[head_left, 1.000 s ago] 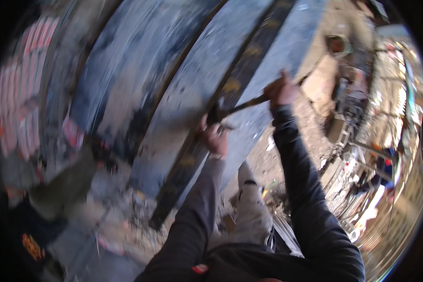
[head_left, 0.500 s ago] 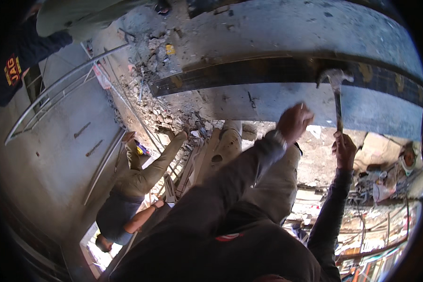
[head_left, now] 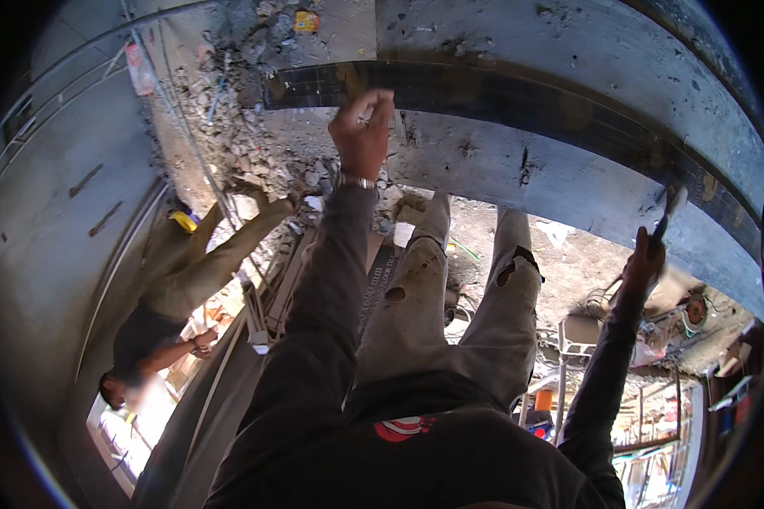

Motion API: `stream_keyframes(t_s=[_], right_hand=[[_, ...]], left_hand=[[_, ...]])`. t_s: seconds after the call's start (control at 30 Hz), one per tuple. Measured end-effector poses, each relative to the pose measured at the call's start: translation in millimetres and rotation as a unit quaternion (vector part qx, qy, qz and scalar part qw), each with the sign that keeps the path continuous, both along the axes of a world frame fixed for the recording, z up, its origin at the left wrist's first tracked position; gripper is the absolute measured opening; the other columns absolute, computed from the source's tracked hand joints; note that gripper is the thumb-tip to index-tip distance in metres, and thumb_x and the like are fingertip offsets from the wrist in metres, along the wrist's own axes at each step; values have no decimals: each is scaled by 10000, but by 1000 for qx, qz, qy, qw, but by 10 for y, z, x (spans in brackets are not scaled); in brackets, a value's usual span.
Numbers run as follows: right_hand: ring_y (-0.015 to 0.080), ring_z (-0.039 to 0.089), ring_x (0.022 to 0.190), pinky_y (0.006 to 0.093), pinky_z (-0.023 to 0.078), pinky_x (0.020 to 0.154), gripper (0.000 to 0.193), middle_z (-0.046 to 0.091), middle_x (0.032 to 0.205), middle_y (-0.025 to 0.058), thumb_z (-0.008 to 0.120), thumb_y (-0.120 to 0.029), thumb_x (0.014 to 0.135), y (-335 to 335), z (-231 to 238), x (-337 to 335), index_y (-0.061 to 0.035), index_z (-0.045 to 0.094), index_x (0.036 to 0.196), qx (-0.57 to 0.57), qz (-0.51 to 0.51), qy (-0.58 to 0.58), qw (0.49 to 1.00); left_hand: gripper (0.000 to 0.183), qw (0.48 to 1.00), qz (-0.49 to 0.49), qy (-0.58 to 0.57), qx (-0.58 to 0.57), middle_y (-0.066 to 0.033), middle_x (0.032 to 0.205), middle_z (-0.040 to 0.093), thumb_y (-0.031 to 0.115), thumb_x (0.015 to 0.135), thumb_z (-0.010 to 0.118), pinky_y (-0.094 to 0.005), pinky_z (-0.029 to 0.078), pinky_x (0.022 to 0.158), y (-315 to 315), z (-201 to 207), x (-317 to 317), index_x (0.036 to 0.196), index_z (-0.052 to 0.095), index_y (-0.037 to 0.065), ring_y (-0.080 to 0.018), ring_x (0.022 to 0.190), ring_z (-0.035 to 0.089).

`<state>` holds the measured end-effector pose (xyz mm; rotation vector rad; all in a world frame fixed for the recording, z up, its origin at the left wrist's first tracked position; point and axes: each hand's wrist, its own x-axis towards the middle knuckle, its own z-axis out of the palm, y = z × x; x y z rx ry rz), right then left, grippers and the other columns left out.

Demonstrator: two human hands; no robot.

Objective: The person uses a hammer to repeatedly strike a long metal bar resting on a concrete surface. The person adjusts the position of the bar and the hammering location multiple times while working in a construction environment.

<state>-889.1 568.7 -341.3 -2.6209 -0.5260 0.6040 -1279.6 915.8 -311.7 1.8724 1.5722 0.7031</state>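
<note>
In the head view my left hand point(head_left: 363, 136) is raised over the left part of a long dark strip point(head_left: 501, 95), its fingers curled together. Whatever may be pinched in them is too small to make out. Off to the right, my right hand point(head_left: 643, 261) grips a claw hammer point(head_left: 674, 206) by its handle, with the head up near the strip's lower edge. The hammer head is turned and partly blurred. The strip, dark with brownish patches, runs along a grey concrete-like surface point(head_left: 492, 157) that curves across the upper picture.
Broken rubble point(head_left: 246, 144) lies at the upper left beside a metal rail point(head_left: 68, 55). A co-worker point(head_left: 165, 305) is bent at the left. Below my left arm are stacked boards point(head_left: 306, 263). A metal-framed stand point(head_left: 577, 335) and cables are at the lower right.
My left hand has moved left along the strip, away from the right hand. The hammer has swung to the right and its head has turned. The view has shifted too.
</note>
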Motion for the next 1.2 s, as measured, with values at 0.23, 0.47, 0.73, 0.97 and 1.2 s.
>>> stream_keyframes(t_s=[0.23, 0.47, 0.73, 0.97, 1.2], right_hand=[[32, 294, 383, 244, 215, 336, 284, 363, 517, -64, 585, -217, 993, -131, 752, -1694, -162, 470, 739, 208, -251, 333, 885], [52, 369, 438, 254, 272, 419, 278, 432, 527, -32, 611, -181, 966, 687, 1025, -2725, -64, 545, 722, 57, -171, 394, 901], [49, 361, 443, 239, 277, 403, 197, 421, 562, -22, 541, -162, 991, 1112, 860, -2833, -32, 509, 847, 104, -34, 371, 922], [57, 359, 458, 231, 275, 420, 353, 435, 579, -11, 507, -347, 1005, 1823, 787, -2669, -18, 530, 880, 171, 96, 246, 949], [70, 324, 418, 230, 259, 383, 632, 387, 535, -1, 388, -648, 961, 2448, 938, -2546, -38, 478, 823, 251, 121, 268, 922]], left_hand=[[89, 968, -215, -93, 92, -39, 841, 695, 38, 785, 742, -311, 513, 714, 441, -558, 135, 849, 732, 98, -189, 805, 654], [132, 965, -199, -67, 159, 25, 804, 686, 80, 752, 767, -342, 473, 743, 438, -616, 309, 839, 721, 168, -189, 790, 629], [158, 957, -193, -133, 171, 12, 882, 677, 128, 750, 769, -390, 444, 802, 453, -756, 313, 886, 694, 155, -199, 877, 616], [114, 972, -158, -113, 135, 34, 831, 674, 147, 775, 751, -398, 406, 795, 404, -559, 332, 859, 676, 134, -178, 849, 608], [123, 971, -160, -118, 130, 23, 862, 673, 137, 779, 738, -403, 409, 814, 408, -622, 321, 885, 676, 129, -187, 881, 605]])
